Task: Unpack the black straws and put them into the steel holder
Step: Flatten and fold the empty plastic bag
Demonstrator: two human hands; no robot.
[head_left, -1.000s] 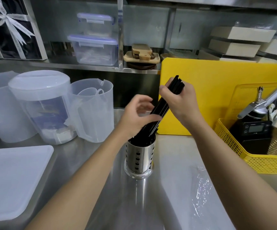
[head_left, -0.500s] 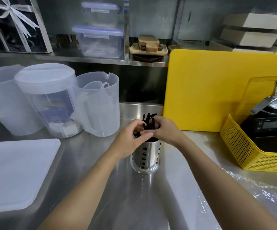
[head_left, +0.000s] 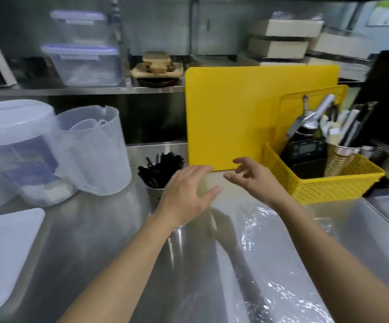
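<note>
Several black straws (head_left: pixel 159 169) stand fanned out in the steel holder (head_left: pixel 154 194) on the steel counter. Only a strip of the holder's left side shows, since my left hand (head_left: pixel 186 192) covers the rest. That hand hovers just right of the straws with its fingers spread and nothing in it. My right hand (head_left: pixel 251 176) floats further right, near the bottom edge of the yellow cutting board, fingers apart and empty. A clear plastic wrapper (head_left: pixel 265 248) lies crumpled on the counter below my right forearm.
A yellow cutting board (head_left: pixel 247 113) leans at the back. A yellow basket (head_left: pixel 328 185) with a scale and utensils sits right. Clear plastic pitchers (head_left: pixel 95 150) and a lidded tub (head_left: pixel 18 150) stand left. A white board (head_left: pixel 2 252) lies front left. A shelf of containers runs above.
Both hands have let go of the straws, which now stand loose in the holder. The hands have moved right and opened. The camera view has shifted, with the holder now left of my hands.
</note>
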